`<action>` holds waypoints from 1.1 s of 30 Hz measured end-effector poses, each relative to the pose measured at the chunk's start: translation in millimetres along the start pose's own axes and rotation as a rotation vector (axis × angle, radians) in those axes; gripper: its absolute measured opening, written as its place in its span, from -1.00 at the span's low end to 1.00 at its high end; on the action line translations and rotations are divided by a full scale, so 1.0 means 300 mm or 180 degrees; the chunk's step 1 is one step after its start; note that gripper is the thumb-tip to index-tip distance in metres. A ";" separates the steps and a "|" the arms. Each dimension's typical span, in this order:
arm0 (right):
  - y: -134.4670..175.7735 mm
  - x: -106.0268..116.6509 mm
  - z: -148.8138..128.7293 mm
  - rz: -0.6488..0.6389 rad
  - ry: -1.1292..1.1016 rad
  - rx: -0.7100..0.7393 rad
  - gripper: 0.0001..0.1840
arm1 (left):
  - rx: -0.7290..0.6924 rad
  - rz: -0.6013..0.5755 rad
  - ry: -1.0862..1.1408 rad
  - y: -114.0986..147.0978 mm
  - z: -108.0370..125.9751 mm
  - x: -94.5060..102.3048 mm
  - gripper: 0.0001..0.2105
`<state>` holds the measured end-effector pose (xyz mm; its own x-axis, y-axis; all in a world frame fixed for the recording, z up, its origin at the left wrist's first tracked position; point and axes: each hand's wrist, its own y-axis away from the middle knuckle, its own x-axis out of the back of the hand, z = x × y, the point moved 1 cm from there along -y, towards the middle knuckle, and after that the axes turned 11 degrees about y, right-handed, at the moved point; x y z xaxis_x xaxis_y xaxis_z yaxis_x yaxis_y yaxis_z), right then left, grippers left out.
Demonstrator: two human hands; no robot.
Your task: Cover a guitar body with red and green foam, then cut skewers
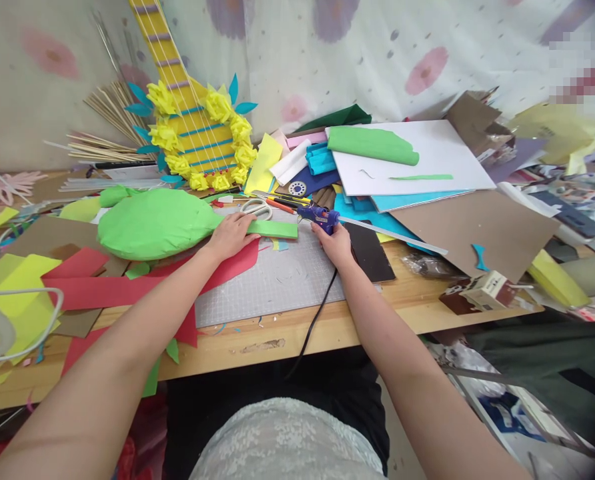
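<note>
A green paper-covered, lute-shaped craft piece (157, 223) lies on the table, its rounded body to the left and its flat narrow neck pointing right. My left hand (230, 235) is closed over that neck near where it joins the body. In my right hand (335, 245) is a blue hot glue gun (320, 215), its nozzle turned left towards the neck's end, apart from it. A long clear glue stick (392, 235) sticks out of the gun's back. White-handled scissors (258, 209) lie just behind the neck. Beneath is a grey cutting mat (272, 287).
A yellow paper guitar (202, 143) with paper roses leans against the curtain. Red sheets (102, 291) lie at the left. A white board (412, 160) with green felt (372, 145) and brown cardboard (482, 227) lie at the right. The gun's black cord (317, 317) hangs over the front edge.
</note>
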<state>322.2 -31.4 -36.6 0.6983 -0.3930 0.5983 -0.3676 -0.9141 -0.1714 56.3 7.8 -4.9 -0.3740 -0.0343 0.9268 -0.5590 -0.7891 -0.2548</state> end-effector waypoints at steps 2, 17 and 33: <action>0.000 0.000 -0.001 0.0007 -0.0039 -0.0019 -0.47 | -0.0057 -0.0043 0.0064 0.000 -0.008 0.002 -0.59; 0.007 0.010 -0.016 -0.0026 -0.0019 -0.0048 -0.48 | -0.0189 -0.0459 0.0087 -0.014 -0.037 0.028 -0.32; 0.001 0.005 -0.013 -0.0049 0.0072 -0.0040 -0.47 | -0.0535 -0.0201 -0.0124 0.042 -0.045 0.128 -0.47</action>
<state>320.8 -31.9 -32.7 0.6898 -0.3764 0.6184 -0.3647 -0.9186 -0.1523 25.1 4.8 23.8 -0.3070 -0.0143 0.9516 -0.6975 -0.6768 -0.2352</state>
